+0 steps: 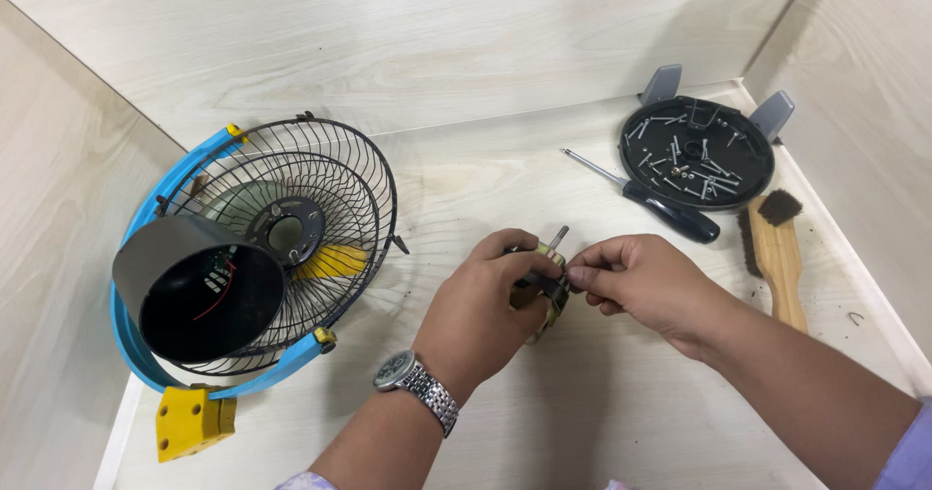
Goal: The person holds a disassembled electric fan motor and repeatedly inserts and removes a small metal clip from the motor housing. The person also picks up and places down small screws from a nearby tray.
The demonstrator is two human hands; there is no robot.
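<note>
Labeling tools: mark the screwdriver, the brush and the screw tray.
screwdriver (672, 216), head view, on its black handle
brush (780, 257), head view, on its wooden handle
screw tray (752, 181), head view, on its black rim

Bare hands (582, 301), a steel-link wristwatch (416, 385) on the left, pale lilac sleeves (908, 456).

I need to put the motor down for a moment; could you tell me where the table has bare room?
Bare wood lies between the fan grille and the screwdriver, and in front between the two forearms. The right corner is crowded: black base full of screws, brush.
</note>
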